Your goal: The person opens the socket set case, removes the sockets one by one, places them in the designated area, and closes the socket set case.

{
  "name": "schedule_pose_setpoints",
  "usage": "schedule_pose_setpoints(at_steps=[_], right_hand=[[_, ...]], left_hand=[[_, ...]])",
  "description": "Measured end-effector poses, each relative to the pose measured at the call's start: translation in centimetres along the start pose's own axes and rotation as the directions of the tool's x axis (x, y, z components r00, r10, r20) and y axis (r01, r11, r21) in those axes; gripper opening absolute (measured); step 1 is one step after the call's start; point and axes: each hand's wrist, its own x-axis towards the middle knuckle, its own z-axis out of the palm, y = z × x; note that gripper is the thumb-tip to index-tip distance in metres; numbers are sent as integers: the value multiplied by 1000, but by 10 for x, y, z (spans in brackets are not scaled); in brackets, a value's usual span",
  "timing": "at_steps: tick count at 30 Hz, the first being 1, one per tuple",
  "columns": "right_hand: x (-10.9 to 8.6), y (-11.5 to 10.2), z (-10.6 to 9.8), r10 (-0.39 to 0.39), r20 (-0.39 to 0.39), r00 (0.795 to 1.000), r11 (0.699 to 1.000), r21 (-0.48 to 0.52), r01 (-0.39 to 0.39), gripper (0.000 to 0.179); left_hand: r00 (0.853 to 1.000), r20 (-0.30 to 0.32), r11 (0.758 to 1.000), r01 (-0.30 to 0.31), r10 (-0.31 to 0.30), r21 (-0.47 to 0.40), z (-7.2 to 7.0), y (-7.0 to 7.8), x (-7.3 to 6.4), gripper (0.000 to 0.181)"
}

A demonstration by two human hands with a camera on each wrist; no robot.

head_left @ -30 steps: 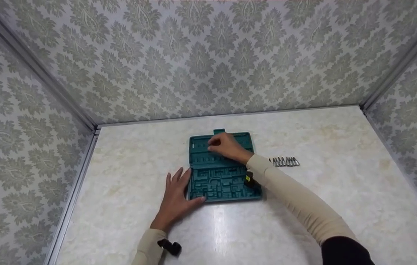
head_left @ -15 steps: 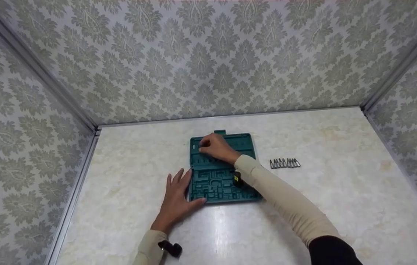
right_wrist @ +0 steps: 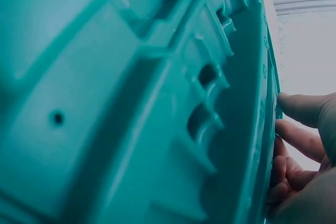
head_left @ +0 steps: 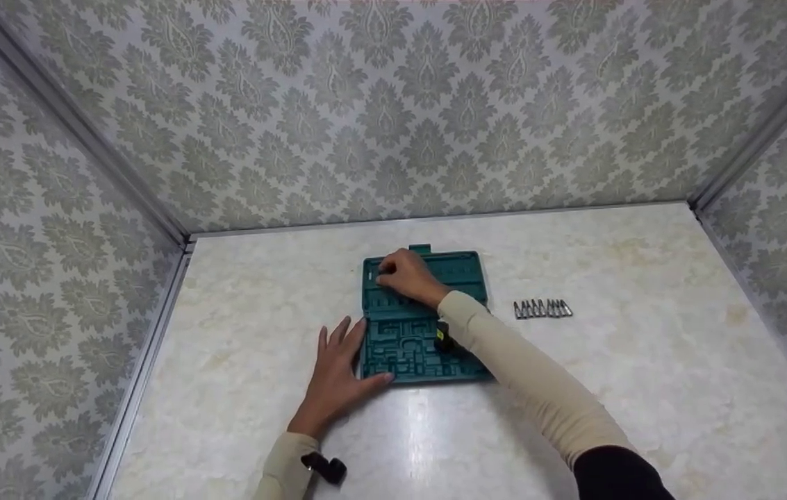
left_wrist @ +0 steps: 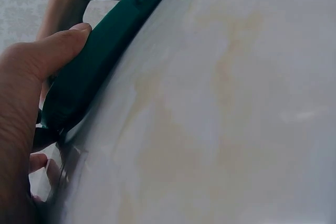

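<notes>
A green moulded tool case (head_left: 393,351) lies unfolded on the table, its halves lined with shaped recesses. My left hand (head_left: 334,378) steadies its near left corner, fingers spread along the side and the thumb (left_wrist: 71,43) laid on the front edge. Over the far half, my right hand (head_left: 408,274) has its thumb and fingers curled close together near the slots; whatever may be between the fingertips is hidden. Just left of them, a small pale piece (head_left: 370,276) sits in the case. In the right wrist view, the case interior (right_wrist: 131,129) covers much of the fingertips.
To the right of the case, a row of several small shiny metal pieces (head_left: 543,308), resembling screwdriver bits, lies on the pale marbled table (head_left: 643,361). Patterned wall panels (head_left: 428,125) enclose the back and sides. A latch tab (head_left: 419,248) sticks out from the far edge.
My right hand has shifted a little left over the far half of the case, then stayed nearly in place. The left hand keeps its hold at the corner. The view has drifted slightly.
</notes>
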Motion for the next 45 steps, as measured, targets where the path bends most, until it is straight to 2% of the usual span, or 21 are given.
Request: schedule_pose_setpoints(at_steps=[7, 16, 19, 25, 32, 37, 45], right_hand=[[1, 3, 7, -54, -40, 998, 998, -9, 54, 23], [0, 3, 7, -45, -43, 998, 999, -6, 45, 24], [1, 2, 8, -31, -48, 998, 999, -33, 29, 25], [4, -4, 16, 52, -55, 997, 990, -131, -58, 31], [9, -15, 23, 126, -83, 989, 974, -181, -139, 32], [9, -16, 26, 151, -115, 982, 974, -152, -168, 32], [11, -15, 29, 209, -179, 961, 977, 9, -211, 24]], left_hand=[[1000, 6, 1000, -14, 14, -2, -1, 1, -1, 115], [1000, 15, 1000, -14, 14, -5, -2, 1, 1, 115], [1000, 17, 1000, -4, 4, -5, -2, 1, 1, 115], [1000, 12, 1000, -3, 3, 0, -1, -1, -1, 115], [1000, 5, 1000, -18, 18, 5, 0, -1, -1, 115], [999, 5, 999, -46, 46, 3, 0, -1, 0, 114], [999, 9, 999, -47, 47, 7, -2, 1, 0, 115]])
